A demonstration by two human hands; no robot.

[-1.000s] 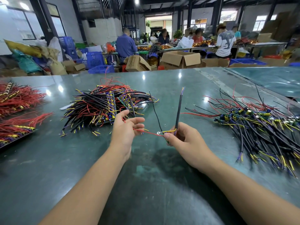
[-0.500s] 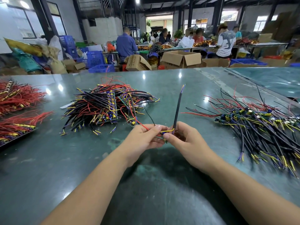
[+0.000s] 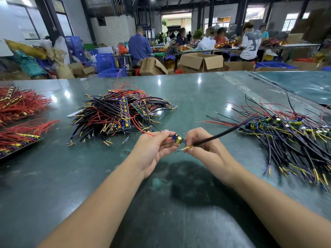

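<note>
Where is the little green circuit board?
In the head view the circuit board is centre frame, held between the left hand and right hand above the green table, in front of the middle wire pile.

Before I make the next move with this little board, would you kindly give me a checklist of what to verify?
1. Left hand pinches the small board: ok.
2. Right hand grips the black cable at its board end: ok.
3. Board held clear above the table: ok.
4. Red wire free of the centre pile: cannot tell.
5. Black cable points toward the right pile: ok.
</note>
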